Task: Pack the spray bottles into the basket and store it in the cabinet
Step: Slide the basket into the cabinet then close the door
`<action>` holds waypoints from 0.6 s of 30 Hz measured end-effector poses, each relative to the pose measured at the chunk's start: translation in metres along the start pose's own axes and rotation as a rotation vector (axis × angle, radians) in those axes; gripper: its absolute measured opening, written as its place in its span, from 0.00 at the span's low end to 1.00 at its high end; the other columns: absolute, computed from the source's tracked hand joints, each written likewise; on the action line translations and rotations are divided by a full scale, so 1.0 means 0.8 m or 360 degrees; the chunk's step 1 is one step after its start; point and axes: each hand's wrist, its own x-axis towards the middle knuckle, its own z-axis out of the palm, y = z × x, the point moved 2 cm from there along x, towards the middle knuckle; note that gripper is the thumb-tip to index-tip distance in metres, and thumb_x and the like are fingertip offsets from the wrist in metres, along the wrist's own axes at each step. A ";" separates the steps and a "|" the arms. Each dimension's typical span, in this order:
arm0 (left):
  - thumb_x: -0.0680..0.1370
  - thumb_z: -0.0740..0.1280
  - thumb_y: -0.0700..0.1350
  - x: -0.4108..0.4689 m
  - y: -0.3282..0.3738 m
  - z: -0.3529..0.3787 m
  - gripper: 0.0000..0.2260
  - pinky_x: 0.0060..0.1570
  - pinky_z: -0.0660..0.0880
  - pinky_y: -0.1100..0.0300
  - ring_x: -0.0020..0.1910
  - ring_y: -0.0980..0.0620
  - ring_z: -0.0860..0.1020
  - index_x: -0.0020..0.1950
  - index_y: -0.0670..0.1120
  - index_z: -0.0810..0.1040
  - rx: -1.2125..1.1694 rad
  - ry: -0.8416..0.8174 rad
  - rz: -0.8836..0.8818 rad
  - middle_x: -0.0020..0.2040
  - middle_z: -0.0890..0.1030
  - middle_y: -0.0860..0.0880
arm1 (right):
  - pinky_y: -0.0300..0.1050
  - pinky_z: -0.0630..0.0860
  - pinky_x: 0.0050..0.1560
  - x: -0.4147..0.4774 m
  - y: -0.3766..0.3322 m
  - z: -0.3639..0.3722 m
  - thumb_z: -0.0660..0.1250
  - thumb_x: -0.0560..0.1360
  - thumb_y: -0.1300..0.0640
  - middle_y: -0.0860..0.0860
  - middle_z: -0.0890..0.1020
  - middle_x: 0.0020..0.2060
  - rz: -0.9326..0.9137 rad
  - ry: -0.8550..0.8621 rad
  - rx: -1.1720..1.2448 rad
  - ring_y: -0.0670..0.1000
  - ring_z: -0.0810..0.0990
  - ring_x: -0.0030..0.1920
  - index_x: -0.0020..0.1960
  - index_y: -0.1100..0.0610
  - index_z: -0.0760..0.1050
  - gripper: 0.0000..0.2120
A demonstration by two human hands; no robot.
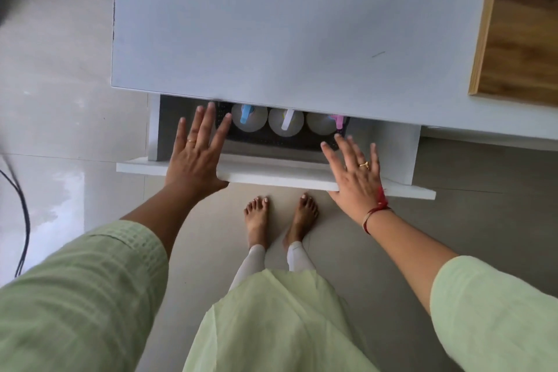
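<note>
A dark perforated basket [271, 142] sits inside a white pull-out drawer [271, 174] under the white cabinet top [287, 24]. In the basket stand three translucent spray bottles: one with a blue trigger [248, 118], one with a white trigger [286, 123], one with a pink trigger [326, 124]. The cabinet top hides their far sides. My left hand [196, 151] lies flat with its fingers spread over the drawer's front panel at the left. My right hand [356, 175] lies flat the same way at the right. Neither hand holds anything.
A wooden panel [519, 24] adjoins the cabinet top at the right. Pale tiled floor [60, 100] surrounds the cabinet. My bare feet [280, 217] stand just in front of the drawer. A black cable [21, 214] runs along the left edge.
</note>
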 end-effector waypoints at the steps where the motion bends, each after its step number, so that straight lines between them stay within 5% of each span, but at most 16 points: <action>1: 0.62 0.77 0.58 0.004 0.001 -0.004 0.60 0.73 0.35 0.47 0.74 0.49 0.32 0.74 0.52 0.32 -0.0009 0.0032 -0.0012 0.74 0.30 0.46 | 0.65 0.47 0.72 0.006 0.002 -0.004 0.78 0.61 0.53 0.56 0.59 0.76 0.0018 -0.0006 -0.0006 0.59 0.59 0.75 0.76 0.51 0.55 0.50; 6: 0.67 0.74 0.55 0.030 0.009 -0.023 0.55 0.74 0.37 0.45 0.77 0.45 0.37 0.75 0.51 0.32 -0.0007 0.0175 -0.0106 0.78 0.37 0.42 | 0.67 0.47 0.71 0.029 0.005 -0.021 0.73 0.67 0.61 0.54 0.61 0.75 0.0117 0.0122 -0.0058 0.57 0.60 0.75 0.76 0.51 0.52 0.45; 12: 0.70 0.72 0.55 0.058 0.008 -0.041 0.52 0.74 0.41 0.40 0.77 0.41 0.41 0.76 0.49 0.35 0.0023 0.0304 -0.0139 0.78 0.40 0.40 | 0.57 0.71 0.55 0.039 0.008 -0.032 0.71 0.64 0.66 0.56 0.75 0.65 0.0113 0.0550 -0.0065 0.59 0.77 0.58 0.72 0.50 0.63 0.40; 18: 0.74 0.68 0.54 0.080 0.008 -0.055 0.46 0.73 0.41 0.40 0.78 0.41 0.41 0.76 0.48 0.36 0.0000 0.0411 -0.0171 0.78 0.41 0.40 | 0.54 0.64 0.54 0.080 0.023 -0.059 0.67 0.67 0.67 0.55 0.69 0.69 0.0214 0.0491 -0.0027 0.59 0.72 0.60 0.74 0.49 0.57 0.40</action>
